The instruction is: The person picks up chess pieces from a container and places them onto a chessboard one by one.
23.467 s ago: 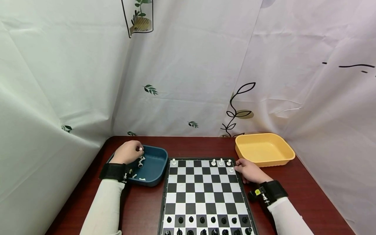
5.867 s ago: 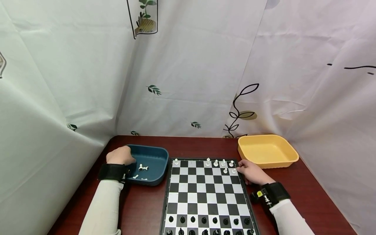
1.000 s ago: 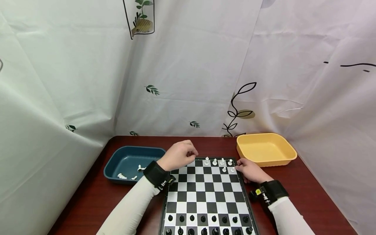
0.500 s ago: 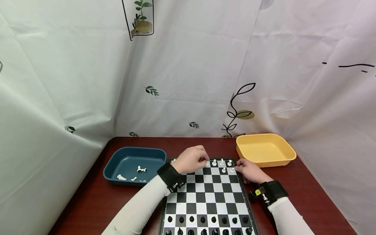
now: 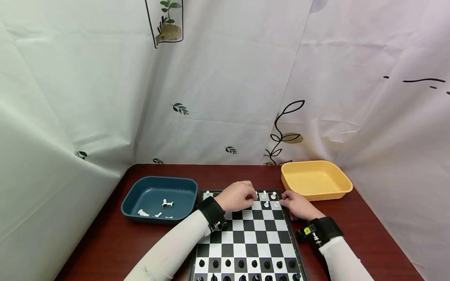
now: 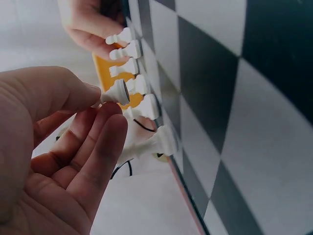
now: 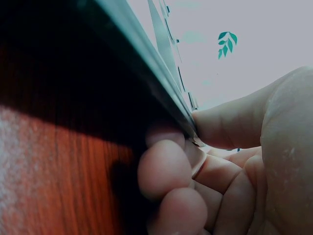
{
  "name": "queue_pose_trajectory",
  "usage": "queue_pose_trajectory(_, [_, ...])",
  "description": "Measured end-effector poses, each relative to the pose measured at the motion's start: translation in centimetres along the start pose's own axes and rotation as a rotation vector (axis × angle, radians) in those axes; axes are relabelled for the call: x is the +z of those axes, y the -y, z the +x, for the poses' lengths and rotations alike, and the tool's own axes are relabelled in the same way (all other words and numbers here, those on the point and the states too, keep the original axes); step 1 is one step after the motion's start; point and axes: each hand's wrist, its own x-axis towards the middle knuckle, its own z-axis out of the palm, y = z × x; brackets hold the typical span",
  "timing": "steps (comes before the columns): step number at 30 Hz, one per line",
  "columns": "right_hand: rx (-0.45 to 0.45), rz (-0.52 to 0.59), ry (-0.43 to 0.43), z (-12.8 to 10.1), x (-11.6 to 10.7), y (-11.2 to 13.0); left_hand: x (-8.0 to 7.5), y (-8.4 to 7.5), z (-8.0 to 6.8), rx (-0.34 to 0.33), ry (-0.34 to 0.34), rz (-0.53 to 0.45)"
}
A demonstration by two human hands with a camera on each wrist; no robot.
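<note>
1 chessboard (image 5: 246,234) lies on 1 table (image 5: 105,242). 2 trays stand there: 1 blue tray (image 5: 135,195) and 1 yellow tray (image 5: 342,183). About 4 white pieces (image 5: 165,203) lie in the blue one. 2 hands work: 1 left hand (image 5: 239,196), 1 right hand (image 5: 297,206). 1 white pawn (image 6: 116,93) is pinched.

The head view is evenly and softly lit from above with only faint shadows, wide-angle bending is seen at its edges, the left wrist view is washed out and blurred at close range, and the right wrist view is rendered dim, heavily shadowed and out of focus.
</note>
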Motion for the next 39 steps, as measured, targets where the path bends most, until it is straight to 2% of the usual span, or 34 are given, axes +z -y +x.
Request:
queue_pose_trajectory(5, [0.009, 0.005, 0.002, 0.0, -0.1, -0.2, 0.5, -0.3, 0.5, -0.001, 0.029, 0.012])
queue_pose_trajectory(19, [0.008, 0.007, 0.002, 0.2, -0.1, -0.2, 1.5, -0.7, 1.4, 0.038, 0.028, 0.086])
queue_pose_trajectory(29, [0.009, 0.004, 0.008, 0.2, 0.0, 0.1, 2.0, -0.3, 1.5, 0.044, 0.028, 0.124])
queue_pose_trajectory(39, [0.008, 0.009, 0.008, 0.2, -0.2, 0.2, 1.0, -0.7, 1.2, 0.026, 0.035, 0.098])
